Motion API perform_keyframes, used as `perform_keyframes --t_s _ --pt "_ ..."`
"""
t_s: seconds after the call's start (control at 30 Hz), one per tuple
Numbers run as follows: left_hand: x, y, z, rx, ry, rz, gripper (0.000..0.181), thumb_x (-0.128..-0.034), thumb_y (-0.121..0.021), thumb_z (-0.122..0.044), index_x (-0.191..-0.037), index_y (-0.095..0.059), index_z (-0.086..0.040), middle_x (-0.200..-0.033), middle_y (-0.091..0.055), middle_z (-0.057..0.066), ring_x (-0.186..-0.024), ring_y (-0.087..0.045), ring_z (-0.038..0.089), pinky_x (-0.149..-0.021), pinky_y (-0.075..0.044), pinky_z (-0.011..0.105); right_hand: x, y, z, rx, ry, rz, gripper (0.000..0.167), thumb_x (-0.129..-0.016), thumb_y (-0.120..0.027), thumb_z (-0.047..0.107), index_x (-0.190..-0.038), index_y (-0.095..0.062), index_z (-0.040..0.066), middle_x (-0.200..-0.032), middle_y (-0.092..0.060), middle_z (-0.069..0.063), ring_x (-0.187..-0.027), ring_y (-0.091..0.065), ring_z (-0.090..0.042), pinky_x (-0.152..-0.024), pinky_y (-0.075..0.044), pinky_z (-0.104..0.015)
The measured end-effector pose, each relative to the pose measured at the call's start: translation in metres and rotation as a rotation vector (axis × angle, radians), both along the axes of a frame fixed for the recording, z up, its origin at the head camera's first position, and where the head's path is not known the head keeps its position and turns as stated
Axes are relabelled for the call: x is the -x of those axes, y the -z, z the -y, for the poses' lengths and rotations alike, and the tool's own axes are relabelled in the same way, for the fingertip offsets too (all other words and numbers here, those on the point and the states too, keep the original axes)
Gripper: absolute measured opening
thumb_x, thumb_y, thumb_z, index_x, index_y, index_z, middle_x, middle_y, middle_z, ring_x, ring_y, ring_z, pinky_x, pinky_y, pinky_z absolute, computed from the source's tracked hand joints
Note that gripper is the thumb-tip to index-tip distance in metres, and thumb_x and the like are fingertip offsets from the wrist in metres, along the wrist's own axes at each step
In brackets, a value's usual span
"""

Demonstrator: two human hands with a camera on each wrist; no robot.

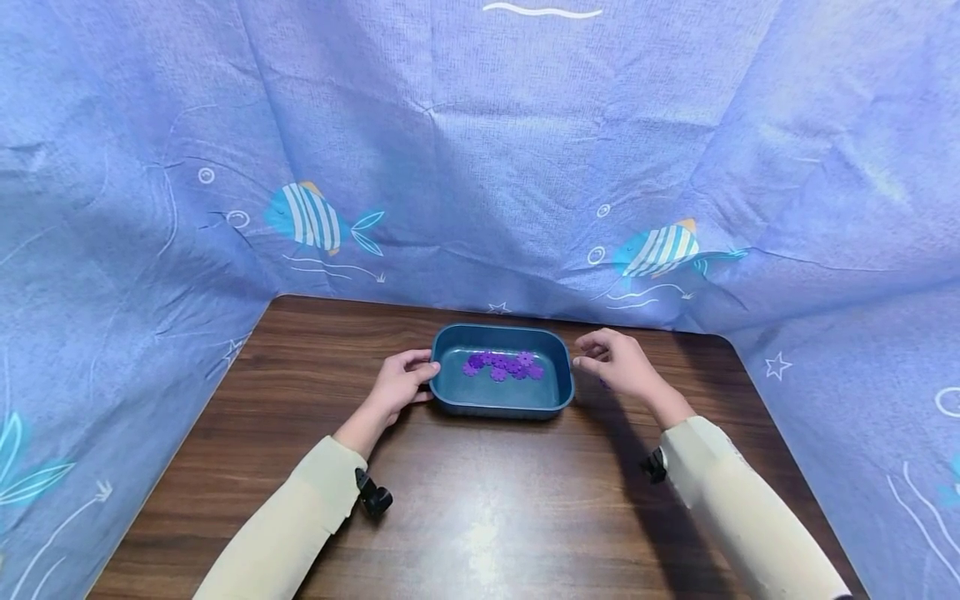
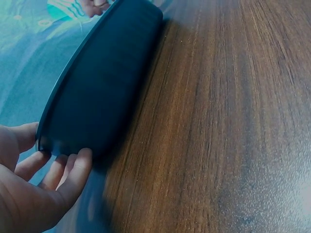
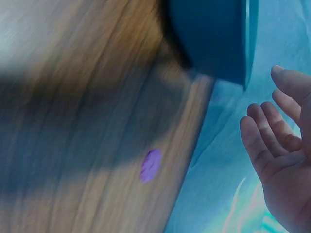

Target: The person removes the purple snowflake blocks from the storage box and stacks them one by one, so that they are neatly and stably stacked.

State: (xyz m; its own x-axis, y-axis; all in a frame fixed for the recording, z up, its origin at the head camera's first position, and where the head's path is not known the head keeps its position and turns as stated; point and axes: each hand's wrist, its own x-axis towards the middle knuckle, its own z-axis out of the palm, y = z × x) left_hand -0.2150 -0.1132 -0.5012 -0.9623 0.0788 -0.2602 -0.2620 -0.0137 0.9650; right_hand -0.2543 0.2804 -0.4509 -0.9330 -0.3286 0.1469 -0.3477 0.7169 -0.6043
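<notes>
A dark teal rectangular tray [image 1: 502, 412] with rounded corners stands on the table, holding several purple flower-shaped pieces [image 1: 513, 365] heaped around its middle. My left hand [image 1: 401, 382] grips its left end, thumb on the rim and fingers against the outer wall; in the left wrist view the fingertips [image 2: 85, 154] press that wall. Just off the tray's right end, my right hand [image 1: 618, 363] is raised with loosely bent fingers and holds nothing. One more purple piece [image 3: 151, 165] lies on the tabletop below the right hand, mostly hidden by it in the head view.
The dark wood-grain table [image 1: 480, 492] reaches back to a blue cloth backdrop [image 1: 495, 167] printed with striped fish. The cloth also hangs along both sides. Black wrist cameras hang below both cream sleeves [image 1: 292, 517].
</notes>
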Motion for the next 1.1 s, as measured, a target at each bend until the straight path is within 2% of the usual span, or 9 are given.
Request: perform_keyframes --t_s 0.27,0.5,0.63,0.93,1.1 --pt "0.0 0.001 0.0 0.01 -0.007 -0.001 0.045 -0.1014 -0.066 -0.013 -0.143 -0.056 0.001 -0.133 -0.062 0.026 -0.111 -0.066 0.031 -0.083 -0.064 0.042 0.008 -0.01 0.039 -0.029 -0.105 -0.033 0.031 -0.085 -0.084 0.014 -0.114 -0.074 0.007 -0.109 -0.072 -0.011 -0.095 -0.071 -0.026 -0.084 -0.061 -0.045" --pt "0.002 0.003 0.0 0.012 -0.005 -0.003 0.044 -0.1013 -0.066 -0.013 -0.142 -0.057 0.0 -0.134 -0.061 0.027 -0.108 -0.067 0.028 -0.081 -0.064 0.04 0.011 -0.007 0.062 -0.108 -0.151 -0.015 0.033 -0.085 -0.084 0.014 -0.115 -0.074 0.004 -0.114 -0.071 -0.017 -0.098 -0.071 -0.027 -0.084 -0.061 -0.043" --pt "0.002 0.002 0.0 0.011 -0.001 -0.003 0.045 -0.1016 -0.065 -0.013 -0.143 -0.056 0.0 -0.134 -0.061 0.027 -0.109 -0.067 0.029 -0.083 -0.064 0.041 0.013 -0.004 0.072 -0.153 -0.144 0.013 0.035 -0.086 -0.083 0.015 -0.117 -0.073 0.002 -0.116 -0.071 -0.018 -0.1 -0.07 -0.028 -0.087 -0.06 -0.045" --pt "0.001 0.003 -0.002 0.016 -0.018 0.008 0.044 -0.1014 -0.066 -0.015 -0.142 -0.058 -0.001 -0.133 -0.062 0.025 -0.111 -0.067 0.03 -0.083 -0.064 0.041 0.015 0.01 0.091 -0.276 -0.078 0.068 0.034 -0.086 -0.083 0.02 -0.113 -0.074 0.002 -0.104 -0.075 -0.014 -0.094 -0.066 -0.026 -0.087 -0.057 -0.045" --pt "0.0 0.003 -0.002 0.02 -0.022 0.002 0.043 -0.1014 -0.066 -0.016 -0.142 -0.058 -0.002 -0.132 -0.063 0.025 -0.11 -0.067 0.029 -0.085 -0.063 0.044 0.013 0.014 0.098 -0.342 -0.059 0.083 0.034 -0.085 -0.084 0.02 -0.114 -0.075 0.003 -0.104 -0.076 -0.012 -0.099 -0.069 -0.026 -0.092 -0.057 -0.046"
